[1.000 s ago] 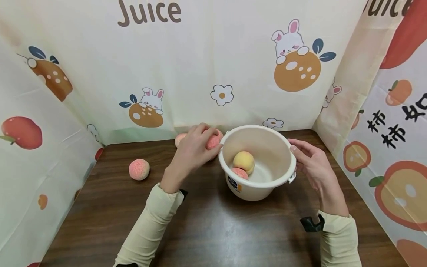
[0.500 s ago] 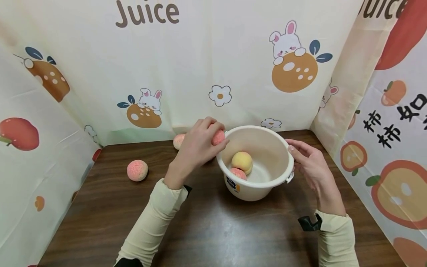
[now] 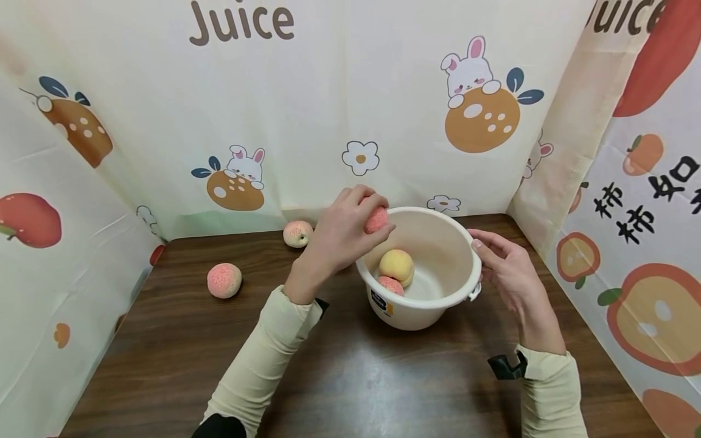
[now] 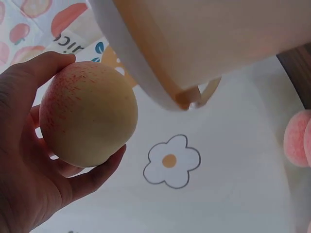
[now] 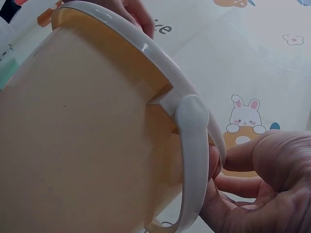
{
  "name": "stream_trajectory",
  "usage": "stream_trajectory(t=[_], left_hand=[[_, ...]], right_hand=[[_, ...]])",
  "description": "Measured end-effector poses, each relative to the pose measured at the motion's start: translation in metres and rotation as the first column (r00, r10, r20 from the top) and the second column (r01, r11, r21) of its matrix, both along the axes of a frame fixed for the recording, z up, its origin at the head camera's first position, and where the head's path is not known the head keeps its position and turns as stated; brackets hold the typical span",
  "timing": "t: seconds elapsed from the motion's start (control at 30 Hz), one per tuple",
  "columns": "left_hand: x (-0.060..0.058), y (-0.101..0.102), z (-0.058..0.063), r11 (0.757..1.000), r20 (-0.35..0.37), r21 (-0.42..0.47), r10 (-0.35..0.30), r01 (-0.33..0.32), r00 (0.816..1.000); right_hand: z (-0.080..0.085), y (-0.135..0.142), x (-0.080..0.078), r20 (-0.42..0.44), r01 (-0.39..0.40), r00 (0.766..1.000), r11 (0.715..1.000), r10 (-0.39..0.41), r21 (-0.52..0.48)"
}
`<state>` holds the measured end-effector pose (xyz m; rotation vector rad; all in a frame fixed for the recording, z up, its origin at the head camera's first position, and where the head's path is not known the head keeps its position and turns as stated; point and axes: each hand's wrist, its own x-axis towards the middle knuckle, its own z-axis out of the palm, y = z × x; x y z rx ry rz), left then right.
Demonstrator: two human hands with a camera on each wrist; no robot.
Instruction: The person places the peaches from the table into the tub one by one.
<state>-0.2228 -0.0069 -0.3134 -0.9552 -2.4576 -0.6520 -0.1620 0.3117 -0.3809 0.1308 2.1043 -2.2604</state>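
Note:
My left hand (image 3: 346, 234) holds a pink-and-yellow peach (image 4: 90, 114) at the left rim of a cream bucket (image 3: 418, 313), its fingers curled round the fruit. The bucket stands on the table with a yellow peach (image 3: 397, 266) and a pink one (image 3: 391, 285) inside. On the bucket's right side, my right hand (image 3: 512, 274) grips the rim, thumb on top and fingers beneath, close to the white handle (image 5: 194, 155). Two more peaches lie on the table: one at the left (image 3: 224, 280) and a paler one (image 3: 298, 233) near the back edge.
The dark wooden table (image 3: 164, 365) meets a printed curtain (image 3: 317, 109) along its back edge. Similar printed cloth (image 3: 657, 243) hangs close along the right side, and another sheet borders the left.
My left hand has lifted the peach from beside the bucket and carried it right, up to the rim. The pale peach behind it now shows more fully. The right hand stays on the rim.

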Motion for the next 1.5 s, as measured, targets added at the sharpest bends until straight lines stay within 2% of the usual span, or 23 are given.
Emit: stream_trajectory(t=[0.2, 0.4, 0.77, 0.93, 1.17, 1.33, 1.4, 1.5], left_hand=[[-0.002, 0.014, -0.003, 0.999, 0.009, 0.008, -0.045, 0.045, 0.999], [-0.007, 0.030, -0.011, 0.997, 0.022, 0.003, -0.082, 0.082, 0.996], [-0.017, 0.057, -0.025, 0.984, 0.047, -0.085, -0.153, 0.156, 0.987], [-0.018, 0.067, -0.031, 0.979, 0.066, -0.120, -0.155, 0.162, 0.986], [-0.018, 0.075, -0.036, 0.970, 0.136, -0.186, -0.131, 0.155, 0.982], [-0.022, 0.080, -0.037, 0.944, 0.164, -0.271, -0.148, 0.189, 0.975], [-0.023, 0.081, -0.038, 0.925, 0.176, -0.304, -0.178, 0.226, 0.968], [-0.023, 0.083, -0.041, 0.889, 0.215, -0.347, -0.235, 0.299, 0.948]], right_hand=[[0.000, 0.001, 0.001, -0.020, -0.002, 1.000, 1.000, 0.001, -0.023], [0.000, 0.000, 0.000, -0.020, -0.001, 1.000, 1.000, 0.001, -0.011], [0.001, 0.000, 0.000, 0.004, 0.011, 1.000, 1.000, -0.011, -0.005], [0.000, -0.001, -0.001, 0.005, 0.011, 1.000, 1.000, -0.011, 0.005], [-0.002, -0.001, 0.000, 0.000, 0.001, 1.000, 1.000, -0.001, -0.009], [-0.003, -0.001, 0.000, -0.014, 0.002, 1.000, 1.000, -0.003, -0.013], [-0.003, -0.001, -0.001, -0.017, 0.002, 1.000, 1.000, -0.002, -0.009], [-0.003, -0.001, -0.001, -0.020, 0.001, 1.000, 1.000, -0.002, -0.016]])
